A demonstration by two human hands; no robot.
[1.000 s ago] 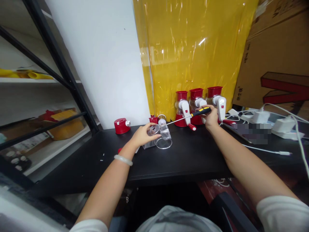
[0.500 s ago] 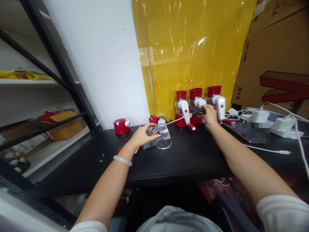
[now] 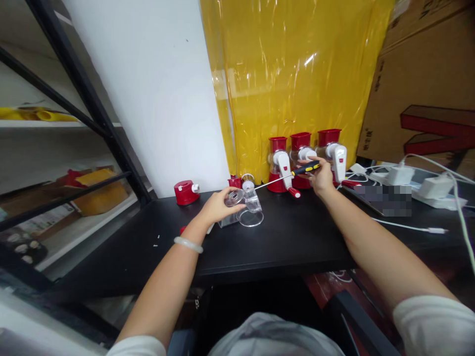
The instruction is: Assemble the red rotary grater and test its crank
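Observation:
My left hand (image 3: 218, 204) grips the round end of a clear plastic grater housing (image 3: 253, 201), thumb and fingers around it, tilted just above the black table. In my right hand (image 3: 322, 179) is a screwdriver (image 3: 306, 168) with a black and yellow handle. Its long shaft points left, and the tip meets the housing near a white round part (image 3: 247, 181). The fingers of this hand are partly stretched along the handle. A small red part (image 3: 234, 181) shows just behind the housing. Part of another red piece is hidden by my left wrist.
Three red and white rotary graters (image 3: 279, 158) stand behind the screwdriver. A red base (image 3: 186, 192) sits at the left. White chargers and cables (image 3: 438, 190) and a dark tablet-like device (image 3: 386, 200) lie at the right. A black-framed shelf (image 3: 100, 123) borders the left side.
My right hand's fingers have loosened and stretched out along the screwdriver handle, which shows more of its yellow. My left hand and the housing stay nearly in place.

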